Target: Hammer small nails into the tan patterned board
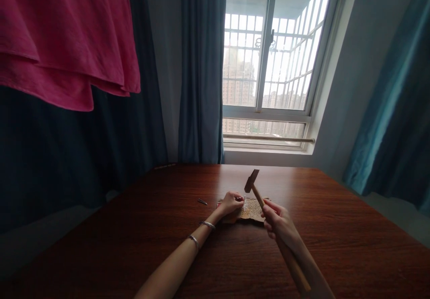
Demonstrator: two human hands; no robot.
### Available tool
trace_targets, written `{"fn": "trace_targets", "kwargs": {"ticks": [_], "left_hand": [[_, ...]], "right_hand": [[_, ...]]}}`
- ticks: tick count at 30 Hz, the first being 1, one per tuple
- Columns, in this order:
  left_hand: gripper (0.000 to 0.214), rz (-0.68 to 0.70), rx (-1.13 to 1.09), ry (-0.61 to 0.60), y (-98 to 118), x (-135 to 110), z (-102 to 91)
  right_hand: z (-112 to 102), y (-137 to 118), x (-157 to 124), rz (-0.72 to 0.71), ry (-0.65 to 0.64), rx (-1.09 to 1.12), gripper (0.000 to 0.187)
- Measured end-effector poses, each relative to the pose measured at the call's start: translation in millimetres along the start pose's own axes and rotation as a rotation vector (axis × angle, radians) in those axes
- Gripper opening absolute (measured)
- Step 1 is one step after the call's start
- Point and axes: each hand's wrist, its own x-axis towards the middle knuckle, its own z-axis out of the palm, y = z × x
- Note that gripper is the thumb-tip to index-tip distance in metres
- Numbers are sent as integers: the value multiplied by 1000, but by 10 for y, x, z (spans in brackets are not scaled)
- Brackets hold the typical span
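Observation:
My right hand is wrapped round the wooden handle of a hammer. Its dark head is raised above the table, beyond my fingers, and the handle's end sticks out below my wrist. My left hand is closed in a pinch on a thin nail, of which only a small part shows. Under both hands lies a brown piece of cardboard with many small dark holes or dots and an uneven edge. My left fingers are over its left part, hiding some of it.
A few thin dark metal pieces, apparently nails, lie left of the cardboard on the brown wooden table. Behind the table are a window and blue curtains. A pink cloth hangs at the upper left.

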Motion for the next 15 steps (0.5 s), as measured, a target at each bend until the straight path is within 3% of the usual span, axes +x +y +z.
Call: {"fn": "trace_targets", "kwargs": {"ticks": [4, 8, 15], "left_hand": [[16, -14, 28, 7, 23, 0, -2], [16, -21, 31, 23, -11, 8, 20], [17, -9, 41, 11, -11, 10, 15]], "right_hand": [[-76, 21, 59, -12, 74, 149, 49], [-210, 80, 131, 79, 30, 179, 31], [-296, 191, -1, 151, -155, 394, 53]]}}
